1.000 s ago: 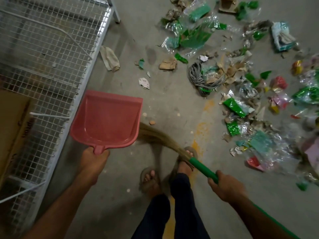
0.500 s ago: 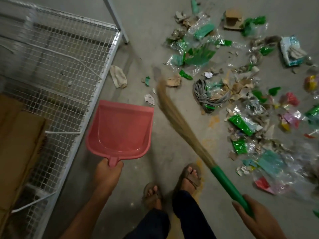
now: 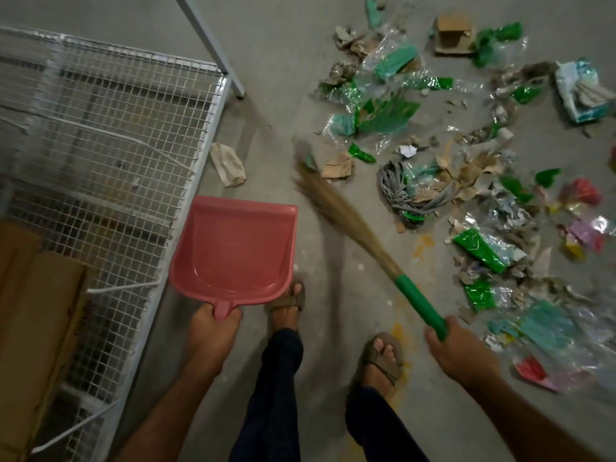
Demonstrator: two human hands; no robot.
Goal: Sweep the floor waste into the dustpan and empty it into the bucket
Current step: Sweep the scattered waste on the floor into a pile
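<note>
My left hand (image 3: 213, 331) grips the short handle of a pink dustpan (image 3: 235, 251), held empty above the grey floor. My right hand (image 3: 461, 351) is closed around the green handle of a grass broom (image 3: 340, 211). The blurred bristle tip reaches up-left, close to a scrap of brown card (image 3: 338, 166). Floor waste (image 3: 466, 181) spreads over the right half: green and clear plastic wrappers, torn cardboard, a grey cord bundle, red and pink bits. No bucket is in sight.
A white wire-mesh rack (image 3: 110, 155) stands on the left with brown cartons (image 3: 30, 305) beneath it and a metal leg (image 3: 213, 45) at the back. A crumpled cloth (image 3: 230, 165) lies by the rack. My sandalled feet (image 3: 286, 305) stand between dustpan and broom.
The broom swung from low by my feet up and left toward the brown card scrap. My right hand slid nearer the bristles. The view moved forward, and my feet shifted.
</note>
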